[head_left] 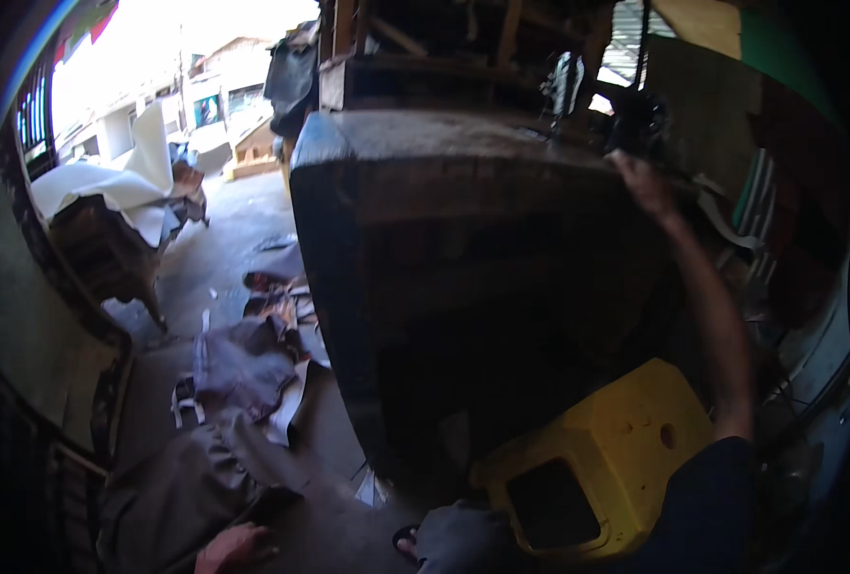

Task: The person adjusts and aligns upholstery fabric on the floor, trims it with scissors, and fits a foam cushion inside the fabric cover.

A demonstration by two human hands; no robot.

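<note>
Right hand (643, 182) touches a table (415, 134), left hand (234, 549) lies by grey cloth (181, 493), grips unclear, yellow box (631, 450) dark inside.

It's a workshop, by the look of it, wide open to the houses (234, 72) outside! Cloth (243, 373) strewn over the floor (214, 249), a white sheet (95, 184) across curvy-legged furniture (109, 253), and rough woodwork (333, 84) rising by that worn tabletop (435, 134)!
</note>
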